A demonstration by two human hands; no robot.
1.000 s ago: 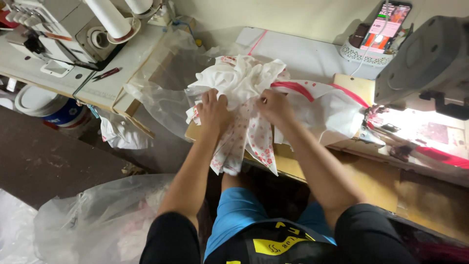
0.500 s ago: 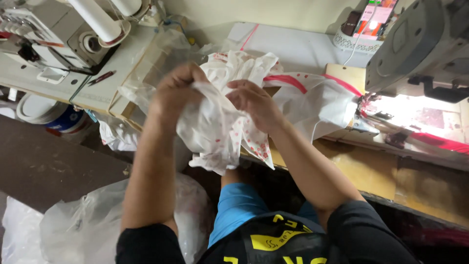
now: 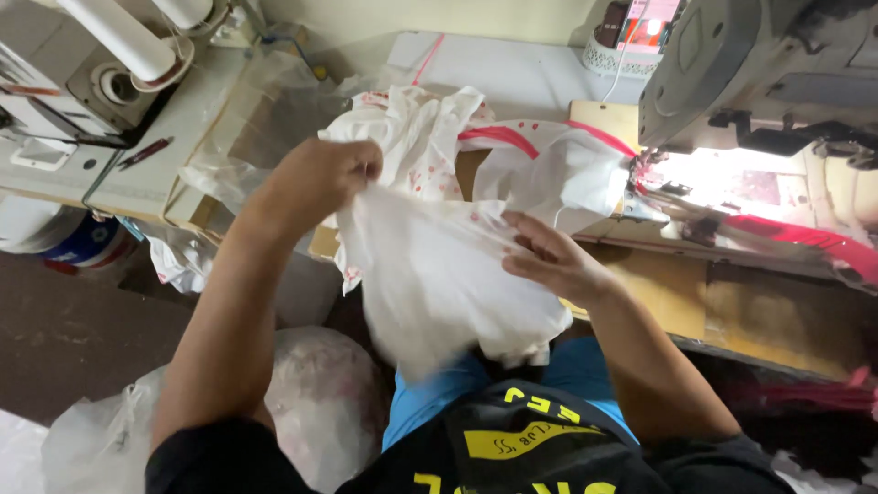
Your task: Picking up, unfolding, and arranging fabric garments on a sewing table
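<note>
1. Nearest the camera, a black shirt with yellow print and blue shorts are seen at the bottom of the view, with a clear plastic bag of pale fabric just beside the left knee.
2. A white fabric piece with small red dots is held up above the lap, between the 2 hands, and hangs down in front of the shorts.
3. The left hand is closed in a fist on the upper edge of the fabric piece, which is pinched and lifted at its top left corner.
4. The right hand is laid against the right side of the same piece, lower than the left hand; its fingers are spread and half curled on the cloth, and a firm grip cannot be made out.
5. Behind the hands, a heap of white cloth with red trim is spread on the wooden table, touching the back of the held piece.
6. To the right, a grey sewing machine is seen over a brightly lit bed, with red fabric strip trailing from it.
7. To the left, crumpled clear plastic lies on a second table, beyond which another machine with a white thread cone stands.
8. Farthest back, a small white basket is set against the wall.
</note>
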